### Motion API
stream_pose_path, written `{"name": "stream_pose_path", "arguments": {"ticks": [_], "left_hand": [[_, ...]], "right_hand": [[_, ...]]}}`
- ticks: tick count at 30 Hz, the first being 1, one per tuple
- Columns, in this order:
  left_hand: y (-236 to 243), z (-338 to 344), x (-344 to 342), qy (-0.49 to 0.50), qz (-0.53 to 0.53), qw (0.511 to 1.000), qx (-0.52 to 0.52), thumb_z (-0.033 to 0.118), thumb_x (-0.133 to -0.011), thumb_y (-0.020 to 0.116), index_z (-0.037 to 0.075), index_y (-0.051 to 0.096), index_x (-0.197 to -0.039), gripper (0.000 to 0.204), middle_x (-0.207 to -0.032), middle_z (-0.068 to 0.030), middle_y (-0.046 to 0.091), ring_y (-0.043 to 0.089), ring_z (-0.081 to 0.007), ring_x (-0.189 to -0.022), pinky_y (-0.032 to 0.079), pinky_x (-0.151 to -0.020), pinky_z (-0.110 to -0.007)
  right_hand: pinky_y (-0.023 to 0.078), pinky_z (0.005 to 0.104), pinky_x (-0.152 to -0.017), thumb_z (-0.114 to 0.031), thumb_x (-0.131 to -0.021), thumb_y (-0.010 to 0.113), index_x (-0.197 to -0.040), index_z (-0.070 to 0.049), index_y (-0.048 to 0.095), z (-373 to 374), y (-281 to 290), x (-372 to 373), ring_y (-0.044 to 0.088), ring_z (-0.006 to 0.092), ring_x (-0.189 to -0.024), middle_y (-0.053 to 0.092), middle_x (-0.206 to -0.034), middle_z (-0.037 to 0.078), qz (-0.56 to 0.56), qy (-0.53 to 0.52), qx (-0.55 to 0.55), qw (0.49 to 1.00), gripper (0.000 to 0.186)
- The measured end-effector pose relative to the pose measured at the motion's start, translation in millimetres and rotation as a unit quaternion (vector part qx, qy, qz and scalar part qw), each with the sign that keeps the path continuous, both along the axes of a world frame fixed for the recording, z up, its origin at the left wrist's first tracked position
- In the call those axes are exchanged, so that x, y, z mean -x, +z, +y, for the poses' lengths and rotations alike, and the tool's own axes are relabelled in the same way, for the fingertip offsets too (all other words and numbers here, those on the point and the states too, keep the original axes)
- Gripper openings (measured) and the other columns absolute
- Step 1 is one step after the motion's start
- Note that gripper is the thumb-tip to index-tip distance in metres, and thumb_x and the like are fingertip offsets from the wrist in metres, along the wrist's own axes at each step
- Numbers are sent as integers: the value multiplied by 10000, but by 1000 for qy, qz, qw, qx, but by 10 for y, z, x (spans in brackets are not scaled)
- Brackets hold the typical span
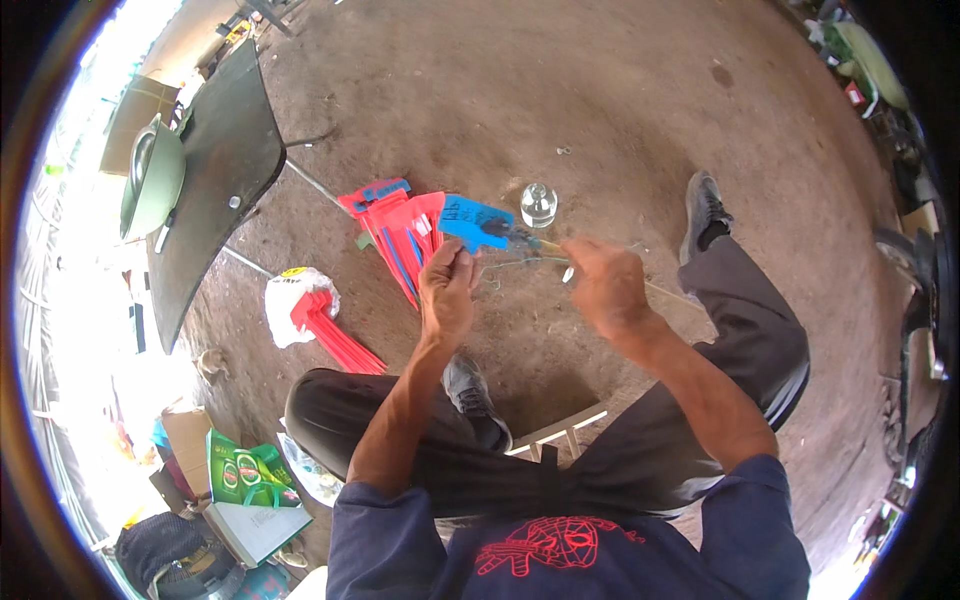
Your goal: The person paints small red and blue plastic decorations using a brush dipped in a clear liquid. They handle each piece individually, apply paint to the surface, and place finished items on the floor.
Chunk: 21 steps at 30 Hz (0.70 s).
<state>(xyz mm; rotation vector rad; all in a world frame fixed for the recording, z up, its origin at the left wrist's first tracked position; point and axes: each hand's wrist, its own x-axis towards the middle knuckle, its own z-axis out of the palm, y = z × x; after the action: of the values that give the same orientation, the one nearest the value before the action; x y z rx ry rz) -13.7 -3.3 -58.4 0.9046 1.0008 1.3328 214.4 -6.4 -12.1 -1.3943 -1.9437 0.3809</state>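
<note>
My left hand [450, 285] pinches the lower edge of a flat blue plastic tag [462, 222] with dark markings on it. A thin light-handled brush [547, 246] is in the closed fingers of my right hand [605, 288]. Its dark, blurred head overlaps the right end of the tag; whether it touches, I cannot tell. Just left of the tag, on the ground, lies a fanned pile of flat red pieces [405, 235] with a few blue ones among them. Beyond my hands stands a round clear glass bottle [539, 205] with liquid in it.
A white plastic bag [283, 311] with red strips [335, 335] lies left of my knee. A dark table [215, 150] at the left bears a pale green basin [158, 178]. At lower left are a green box [250, 475] and a dark bag [175, 555].
</note>
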Motion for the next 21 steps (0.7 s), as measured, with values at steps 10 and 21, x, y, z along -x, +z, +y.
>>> {"name": "stream_pose_path", "arguments": {"ticks": [10,21], "left_hand": [[83,50,-3,3,14,1000,-6,78,-1010,521,28,593,-1022,88,-932,-27,625,407,-35,-618,335,-517,-179],[-22,34,-46,8,-5,1000,-21,89,-1010,537,9,620,-1098,145,-1003,-41,650,407,-37,-618,338,-531,-192]], "right_hand": [[507,410,-621,-54,-852,668,-971,-26,694,12,22,-10,667,361,-751,685,-841,172,95,-43,29,994,125],[492,441,-593,-11,-776,606,-867,-43,670,1,51,36,655,367,-719,653,-783,151,3,-48,-3,999,116]]}}
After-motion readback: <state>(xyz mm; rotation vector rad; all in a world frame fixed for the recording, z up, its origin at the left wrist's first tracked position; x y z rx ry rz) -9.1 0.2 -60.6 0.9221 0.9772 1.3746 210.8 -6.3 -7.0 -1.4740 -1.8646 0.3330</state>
